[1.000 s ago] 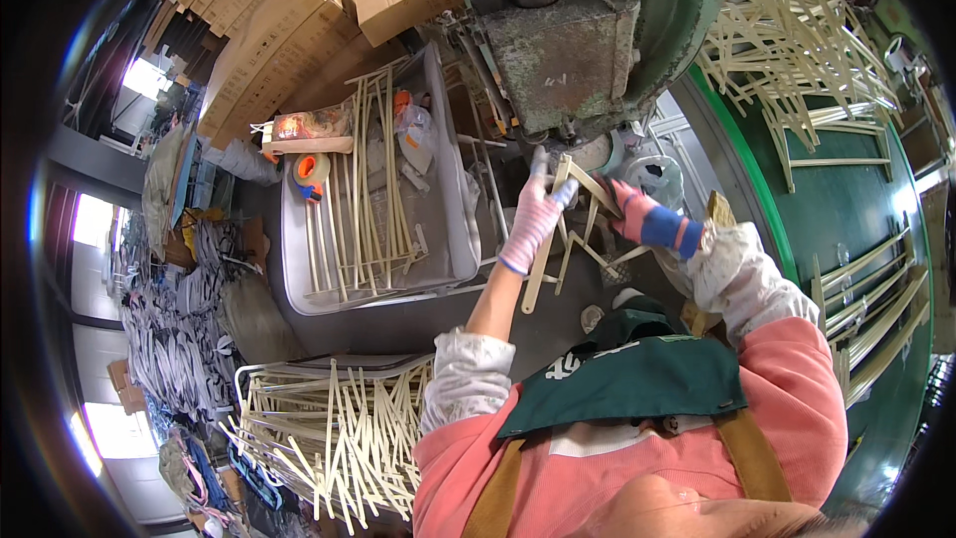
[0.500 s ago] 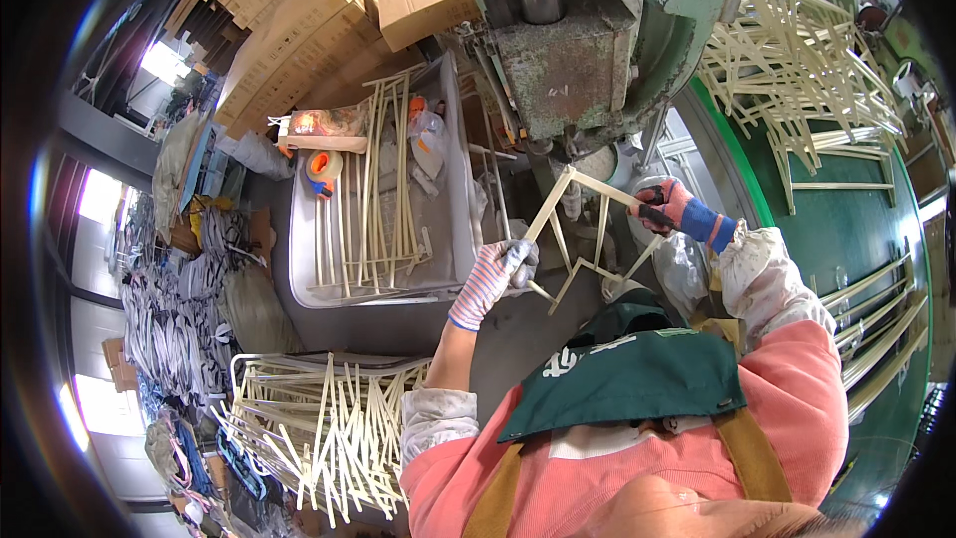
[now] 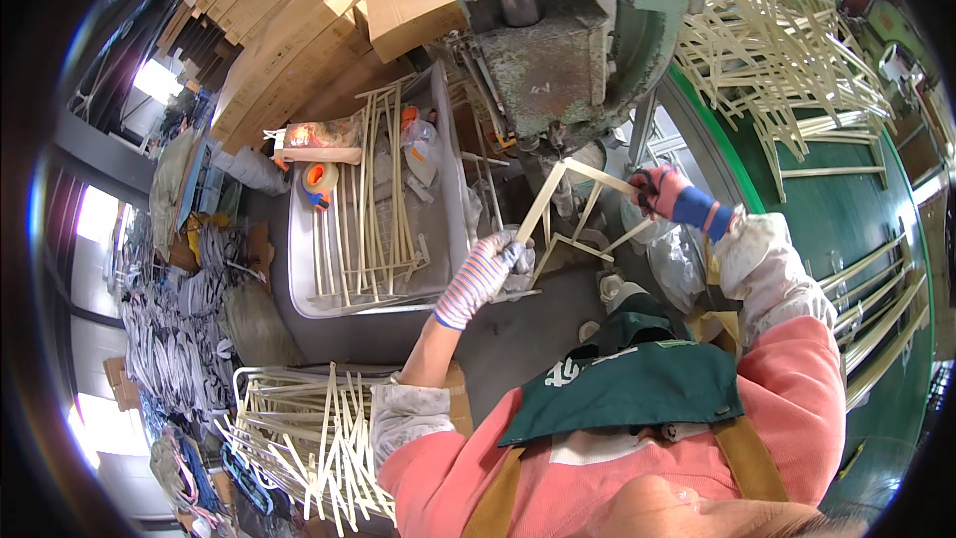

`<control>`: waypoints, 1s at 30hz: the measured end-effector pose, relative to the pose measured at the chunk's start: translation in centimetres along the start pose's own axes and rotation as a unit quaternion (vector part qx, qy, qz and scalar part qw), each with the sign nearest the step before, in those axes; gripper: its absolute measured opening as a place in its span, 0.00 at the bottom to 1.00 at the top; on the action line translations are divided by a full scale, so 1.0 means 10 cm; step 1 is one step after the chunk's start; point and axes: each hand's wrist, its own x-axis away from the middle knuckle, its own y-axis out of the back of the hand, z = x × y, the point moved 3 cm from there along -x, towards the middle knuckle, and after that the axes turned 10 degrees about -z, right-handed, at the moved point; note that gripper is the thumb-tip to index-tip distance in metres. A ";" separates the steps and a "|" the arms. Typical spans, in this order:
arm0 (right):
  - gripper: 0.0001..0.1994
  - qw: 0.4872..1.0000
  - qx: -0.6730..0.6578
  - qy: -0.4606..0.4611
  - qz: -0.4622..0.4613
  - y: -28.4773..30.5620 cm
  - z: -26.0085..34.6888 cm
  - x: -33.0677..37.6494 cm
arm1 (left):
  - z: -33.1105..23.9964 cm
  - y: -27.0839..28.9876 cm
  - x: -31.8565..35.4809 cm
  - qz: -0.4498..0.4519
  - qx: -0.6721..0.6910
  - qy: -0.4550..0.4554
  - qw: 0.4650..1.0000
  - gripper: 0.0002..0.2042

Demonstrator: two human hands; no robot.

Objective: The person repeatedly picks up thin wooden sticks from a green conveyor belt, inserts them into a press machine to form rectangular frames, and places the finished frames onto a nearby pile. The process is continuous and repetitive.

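Both my hands hold a pale cream frame (image 3: pixel 541 204) of thin bars, with its angled corner up under the head of a worn green press (image 3: pixel 553 90). My left hand (image 3: pixel 483 277), in a striped glove with grey fingertips, is closed round the end of the left bar. On the other side my right hand (image 3: pixel 669 195), in a red and blue glove, grips the right bar near its end. Thinner bars of the frame hang below the corner, towards my apron (image 3: pixel 622 389). Whether the corner touches the press tooling cannot be made out.
A pale tub (image 3: pixel 299 289) at the left holds long rods, an orange tape roll (image 3: pixel 321 179) and plastic bags. More cream bars (image 3: pixel 319 428) are heaped at lower left. At right, a green table (image 3: pixel 836 204) bears piled frames (image 3: pixel 787 60). Cardboard boxes (image 3: pixel 413 5) stand behind.
The frame has tilted, and its lower bars have swung up and away from my body. My left hand has shifted slightly left and down; my right hand has come up slightly. Both keep their grip.
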 end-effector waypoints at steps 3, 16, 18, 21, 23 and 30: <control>0.10 0.973 0.162 0.087 -0.140 -0.07 0.22 0.38 | -0.14 -0.10 0.11 -0.026 -0.025 0.053 0.998 0.10; 0.12 0.913 0.214 0.347 0.013 0.87 0.46 0.88 | -0.73 0.14 0.43 0.170 -0.254 -0.167 0.937 0.13; 0.11 0.929 0.200 0.312 0.012 0.97 0.46 0.95 | -0.79 0.03 0.40 0.181 -0.253 -0.127 0.942 0.13; 0.12 0.905 0.224 0.360 -0.035 1.20 0.31 1.07 | -0.98 -0.22 0.41 0.176 -0.261 -0.125 0.941 0.13; 0.14 0.850 0.324 0.402 -0.103 1.42 0.07 1.14 | -1.15 -0.51 0.50 0.153 -0.288 -0.195 0.925 0.12; 0.18 0.727 0.426 0.456 -0.289 2.09 -0.55 1.40 | -1.16 -1.67 0.83 0.356 -0.135 -0.147 0.913 0.14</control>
